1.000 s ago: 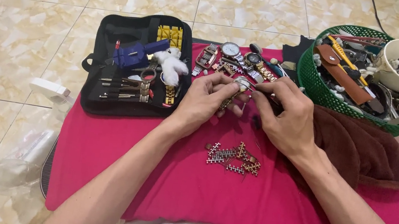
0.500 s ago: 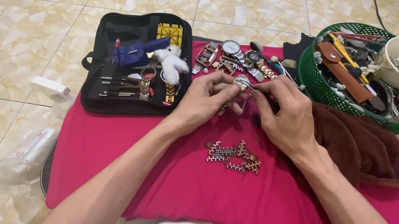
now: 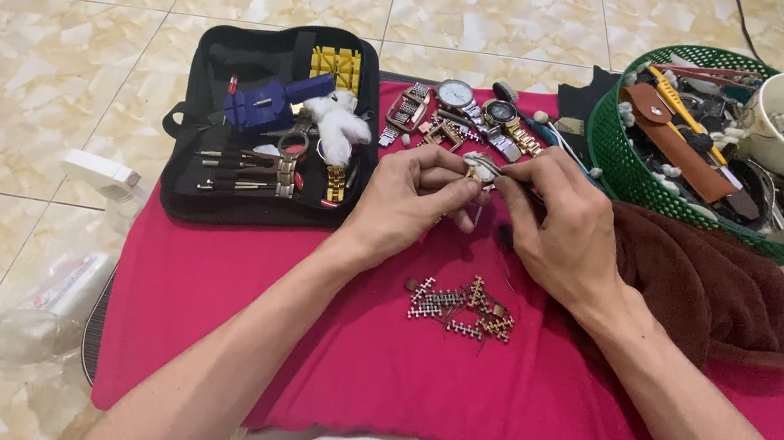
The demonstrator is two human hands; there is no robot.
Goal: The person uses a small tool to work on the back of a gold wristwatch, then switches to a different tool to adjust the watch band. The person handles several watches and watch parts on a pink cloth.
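Tiled floor surrounds our red cloth (image 3: 229, 310). Our left hand (image 3: 404, 202) and right hand (image 3: 563, 227) remain pinched on a small watch piece (image 3: 479, 169) above the loose bracelet links (image 3: 461, 307), barely shifted from a second ago; tool case (image 3: 268, 123) untouched.

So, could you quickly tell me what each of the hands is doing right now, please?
Left hand: closed, fingers pinching a small watch piece.
Right hand: closed, pinching the same piece from the other side.
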